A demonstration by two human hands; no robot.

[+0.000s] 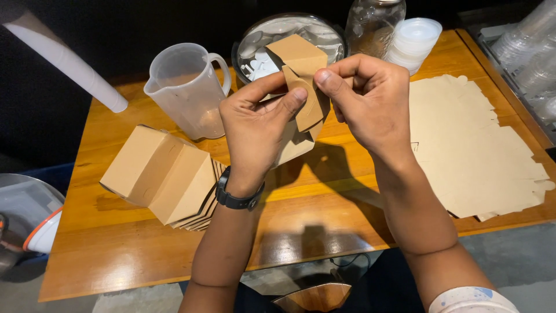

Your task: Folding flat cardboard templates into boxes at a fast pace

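Both my hands hold a brown cardboard box [302, 81] above the wooden table [174, 255], with its flaps partly folded. My left hand [258, 124], with a black watch on the wrist, pinches the box's left side between thumb and forefinger. My right hand [370, 98] grips the right side, its thumb pressing a flap. To the left on the table lies a row of folded brown boxes [165, 174] nested together. On the right lies a stack of flat brown box blanks [469, 145].
A clear plastic jug [188, 87] stands at the back left. Behind my hands are a metal bowl [289, 32] of white pieces, a glass jar [373, 23] and stacked white lids [414, 40]. Stacked clear cups [530, 46] are at the far right, a white tube [69, 64] at the left.
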